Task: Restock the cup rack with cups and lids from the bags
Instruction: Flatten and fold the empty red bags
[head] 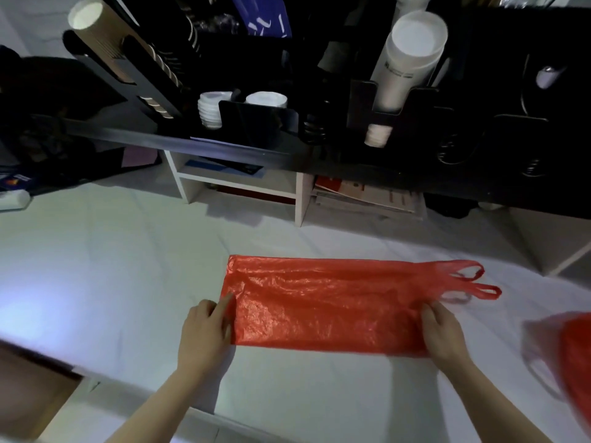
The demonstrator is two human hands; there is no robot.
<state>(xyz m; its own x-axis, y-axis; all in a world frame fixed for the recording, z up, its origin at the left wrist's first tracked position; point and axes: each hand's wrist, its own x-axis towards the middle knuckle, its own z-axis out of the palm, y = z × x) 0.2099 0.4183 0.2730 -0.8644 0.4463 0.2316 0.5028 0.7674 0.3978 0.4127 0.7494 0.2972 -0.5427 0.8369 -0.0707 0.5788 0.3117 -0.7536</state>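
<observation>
As two hands (204, 329) (443, 330) hold one red bag (319, 308) | second bag (575, 356) — right edge

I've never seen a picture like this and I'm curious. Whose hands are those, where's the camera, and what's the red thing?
No machine here, just a person. The camera sits on their head, looking down, so you see their own arms. The left hand touches one end of a flat red bag, and the right hand holds the end near its handles. The bag lies on a white table. Behind stands a black cup rack with brown cups, white cups and lids.
</observation>
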